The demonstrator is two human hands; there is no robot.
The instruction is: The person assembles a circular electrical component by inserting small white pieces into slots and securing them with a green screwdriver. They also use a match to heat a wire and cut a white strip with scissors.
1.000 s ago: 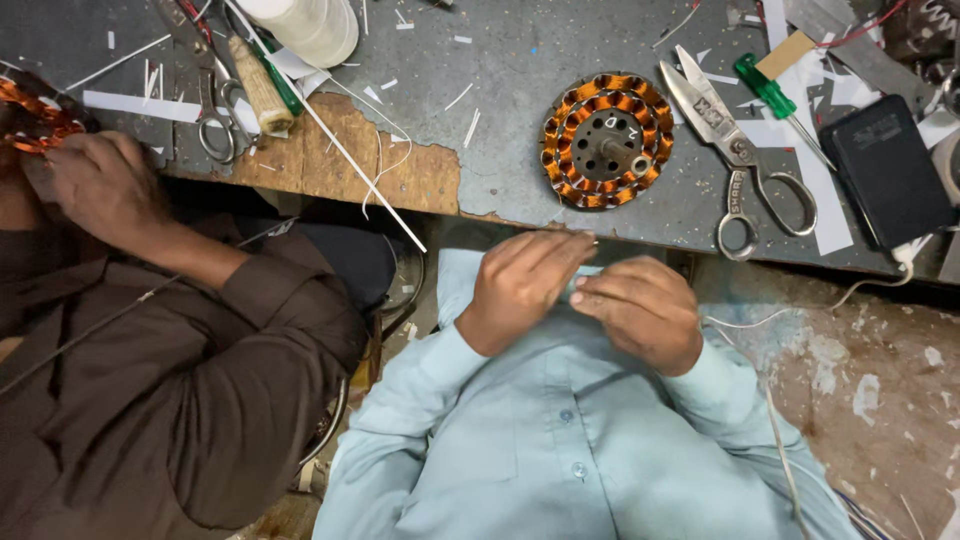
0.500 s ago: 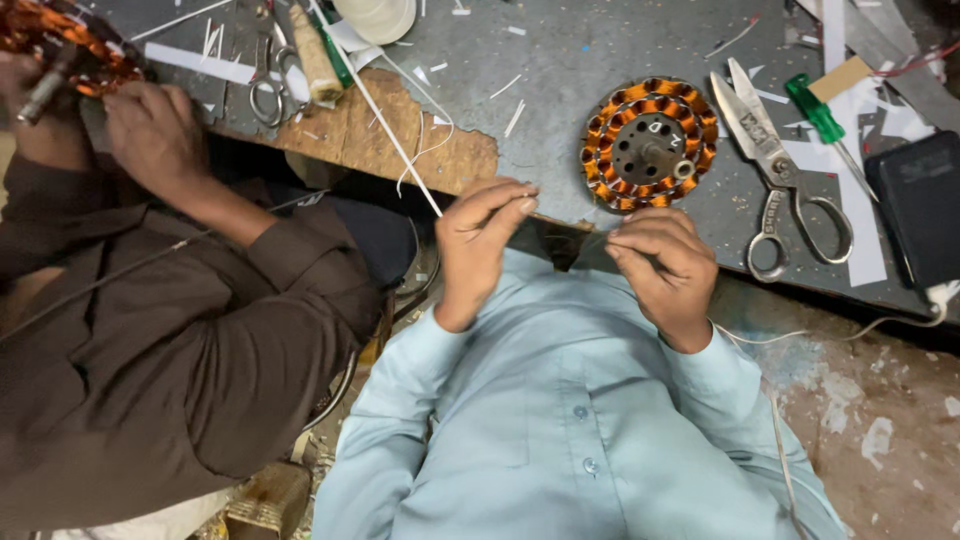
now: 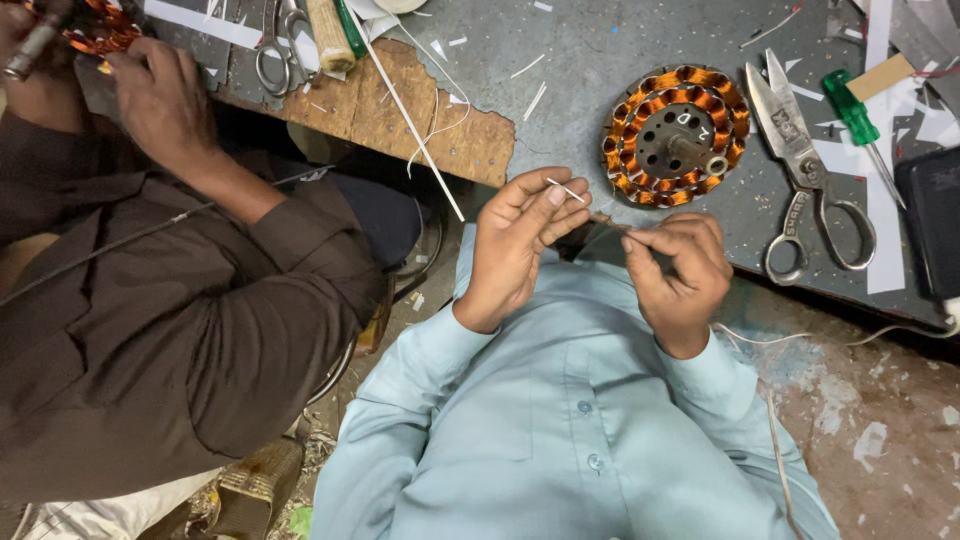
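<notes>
My left hand is raised at the table's edge and pinches a short thin white strip between thumb and fingertips. My right hand is beside it, fingers curled, pinching something thin at its thumb tip; what it is I cannot tell. A dark flat piece shows between the two hands. Just beyond them a round stator with copper windings lies flat on the grey table, untouched.
Large scissors and a green screwdriver lie right of the stator, with a black case at the edge. A co-worker in a brown shirt sits on the left, a hand on another copper winding. Small scissors and a white rod lie nearby.
My hands, pressed together low at my chest, have risen toward the table edge and drawn apart. The thin white strip now shows in my left fingers.
</notes>
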